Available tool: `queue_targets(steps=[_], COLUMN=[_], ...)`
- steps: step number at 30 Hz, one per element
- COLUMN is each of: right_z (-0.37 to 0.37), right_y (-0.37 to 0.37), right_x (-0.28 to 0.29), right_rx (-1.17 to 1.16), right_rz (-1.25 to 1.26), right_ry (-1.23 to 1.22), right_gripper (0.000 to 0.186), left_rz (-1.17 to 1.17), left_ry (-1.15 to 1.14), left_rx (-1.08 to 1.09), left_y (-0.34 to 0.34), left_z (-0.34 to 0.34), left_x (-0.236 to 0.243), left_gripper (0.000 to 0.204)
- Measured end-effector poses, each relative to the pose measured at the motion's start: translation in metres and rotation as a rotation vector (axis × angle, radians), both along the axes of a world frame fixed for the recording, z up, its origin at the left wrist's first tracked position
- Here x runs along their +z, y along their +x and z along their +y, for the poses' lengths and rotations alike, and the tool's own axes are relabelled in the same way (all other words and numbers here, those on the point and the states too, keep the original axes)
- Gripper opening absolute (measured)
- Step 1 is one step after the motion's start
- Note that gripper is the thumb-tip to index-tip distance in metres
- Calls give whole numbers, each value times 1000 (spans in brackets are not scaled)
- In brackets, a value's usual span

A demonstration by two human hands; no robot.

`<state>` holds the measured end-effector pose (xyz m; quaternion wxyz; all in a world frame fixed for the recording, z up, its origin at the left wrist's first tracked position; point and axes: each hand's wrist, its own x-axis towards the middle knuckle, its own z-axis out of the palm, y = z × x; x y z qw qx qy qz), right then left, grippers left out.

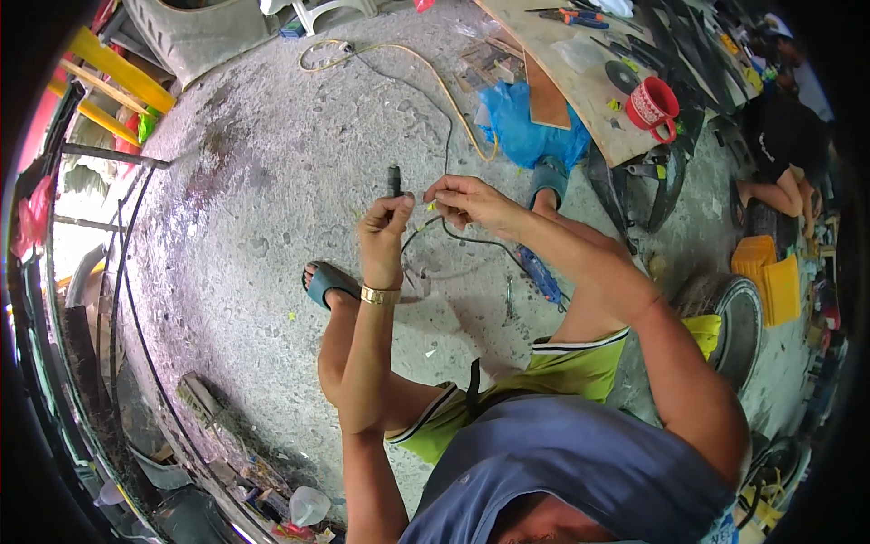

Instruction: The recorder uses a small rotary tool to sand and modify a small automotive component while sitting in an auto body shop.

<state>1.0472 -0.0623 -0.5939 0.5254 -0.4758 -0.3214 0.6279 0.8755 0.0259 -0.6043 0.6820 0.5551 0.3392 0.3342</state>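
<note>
My left hand (384, 228) is closed around a short, dark, ridged cylinder (393, 179), held upright with its narrow tip on top. Just to its right, my right hand (471, 201) has its thumb and fingers pinched together. What lies between those fingertips is too small to make out. A tiny yellow-green bit (432, 207) shows in the gap between the two hands. Below them, a dark cord (480, 240) curves over the floor toward a blue, elongated power tool (541, 275) by my right leg. A slim metal tool (509, 297) lies near it.
A yellow cord (444, 86) loops across the concrete floor ahead. Beyond my right foot sit a blue plastic bag (507, 113) and a brown board (547, 95). A red mug (652, 107) and pliers (580, 16) rest on a wooden board. Right: a tyre (745, 313), yellow containers (770, 281), another person (790, 145).
</note>
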Motion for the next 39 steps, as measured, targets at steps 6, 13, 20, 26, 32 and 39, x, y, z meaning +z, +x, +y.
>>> queue_targets(steps=[6,13,20,26,32,39], right_z=[24,16,4,5,3,4], right_y=[-3,-2,-10,-22,-25,-20], right_x=[14,-13,-21,-19,-21,-19], right_rx=[-80,-138,-400,-398,-372,-348], right_rz=[-270,-63,678,606,422,429], right_ry=[43,-14,-51,17,32,-18], right_gripper=[21,21,13,10,12,12], left_rz=[1,-26,147,211,228,153], left_ry=[-42,17,276,612,664,471], left_rx=[-38,-37,118,86,121,49], left_y=[12,17,21,24,32,25], left_z=[-8,-12,-11,-14,-19,-14], left_x=[-4,-11,-12,-15,-10,-26], left_gripper=[5,8,17,24,22,16])
